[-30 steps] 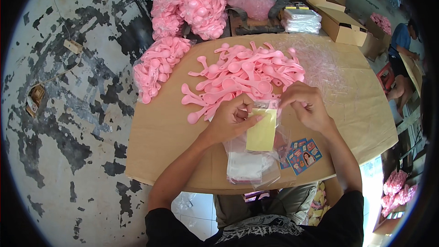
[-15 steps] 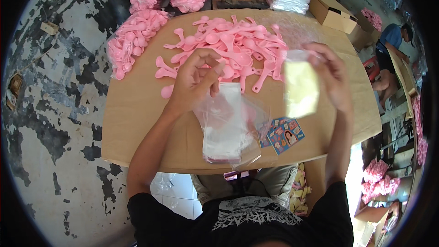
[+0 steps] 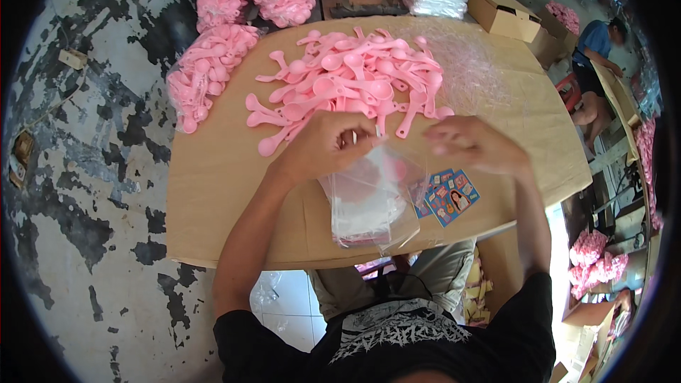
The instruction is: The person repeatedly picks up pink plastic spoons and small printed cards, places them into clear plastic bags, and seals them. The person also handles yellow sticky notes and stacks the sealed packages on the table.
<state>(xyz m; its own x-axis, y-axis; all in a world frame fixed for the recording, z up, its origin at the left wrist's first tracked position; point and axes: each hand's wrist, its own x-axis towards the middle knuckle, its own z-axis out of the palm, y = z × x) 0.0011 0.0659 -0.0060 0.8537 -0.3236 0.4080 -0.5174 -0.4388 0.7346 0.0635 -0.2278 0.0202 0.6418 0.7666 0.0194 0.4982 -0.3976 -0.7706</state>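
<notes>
The left hand pinches the top of a clear plastic bag at the centre of the desk. The right hand, at 3 o'clock of it, hovers loosely curled, holding nothing I can see. Pink spoons lie at 12 o'clock, small printed cards at 4 o'clock.

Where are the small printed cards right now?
In the head view, the printed cards lie on the cardboard tabletop, just below the right hand and right of the clear bags.
</notes>
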